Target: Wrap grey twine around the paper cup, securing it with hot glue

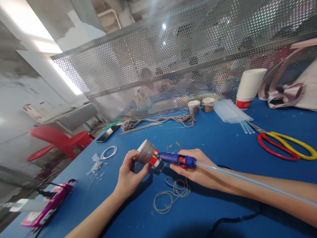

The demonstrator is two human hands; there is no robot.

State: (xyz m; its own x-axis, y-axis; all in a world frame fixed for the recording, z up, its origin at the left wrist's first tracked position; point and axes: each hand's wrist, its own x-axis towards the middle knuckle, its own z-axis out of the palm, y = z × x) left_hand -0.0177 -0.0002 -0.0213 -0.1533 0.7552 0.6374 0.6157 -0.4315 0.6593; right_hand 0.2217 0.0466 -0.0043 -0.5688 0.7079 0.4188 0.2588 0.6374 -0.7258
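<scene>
My left hand (131, 173) grips a paper cup (146, 152), tilted on its side and partly wrapped in grey cord; a red and white band of it stays bare. In my right hand (195, 168) is a blue hot glue gun (173, 158), its nozzle at the cup's bare band, touching or very near. A long clear glue stick (237, 178) runs from the gun's back along my right forearm. Loose grey cord (170, 195) lies in loops on the table below the cup, and a strand leads up towards it.
Scissors (284, 145) with red and yellow handles, clear glue sticks in a bag (231, 110) and stacked paper cups (250, 87) sit at right. Two wrapped cups (193, 107), a cord bundle (158, 122) and a phone (107, 134) lie along the back. A purple power strip (47, 206) is at left.
</scene>
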